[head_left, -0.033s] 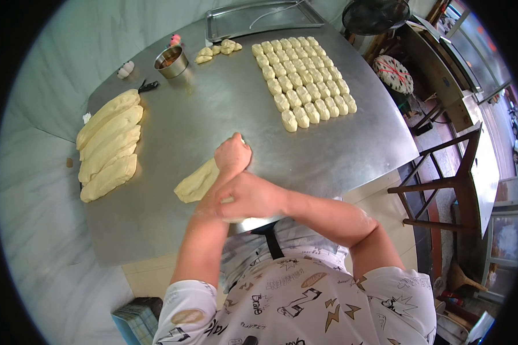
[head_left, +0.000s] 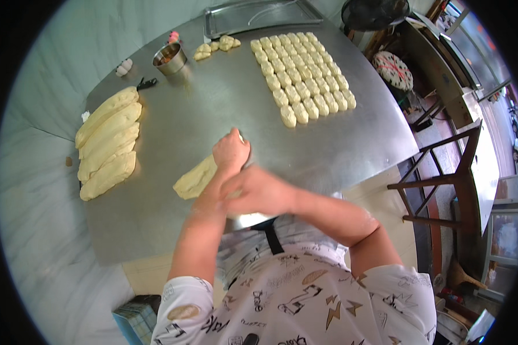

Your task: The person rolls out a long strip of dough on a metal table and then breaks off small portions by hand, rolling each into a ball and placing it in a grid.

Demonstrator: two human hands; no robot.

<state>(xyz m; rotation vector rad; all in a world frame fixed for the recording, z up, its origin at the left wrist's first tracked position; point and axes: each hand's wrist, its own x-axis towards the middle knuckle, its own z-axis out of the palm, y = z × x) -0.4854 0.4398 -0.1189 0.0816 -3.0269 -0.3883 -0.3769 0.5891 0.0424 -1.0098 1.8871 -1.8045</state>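
Note:
A strip of pale dough (head_left: pixel 195 179) lies on the metal table in front of me. My left hand (head_left: pixel 231 150) is closed round its far end, and a bit of dough shows past the fingers. Over my left wrist crosses my right hand (head_left: pixel 258 192), its fingers smeared by motion, so what they hold is unclear. Beyond, to the right, small dough pieces (head_left: pixel 305 80) stand in close rows. At the left, several long dough rolls (head_left: pixel 109 138) lie side by side.
Toward the back are a metal bowl (head_left: pixel 170 59), a dark-handled tool (head_left: pixel 147 83), loose dough bits (head_left: pixel 202 53) and a metal tray (head_left: pixel 213 26). A white object (head_left: pixel 124 67) sits at the far left. A wooden chair (head_left: pixel 443 181) stands off the table's right edge.
My right hand has shifted slightly to the right and up; the pale bit seen by its fingers earlier is no longer distinct. My left hand stays on the dough strip.

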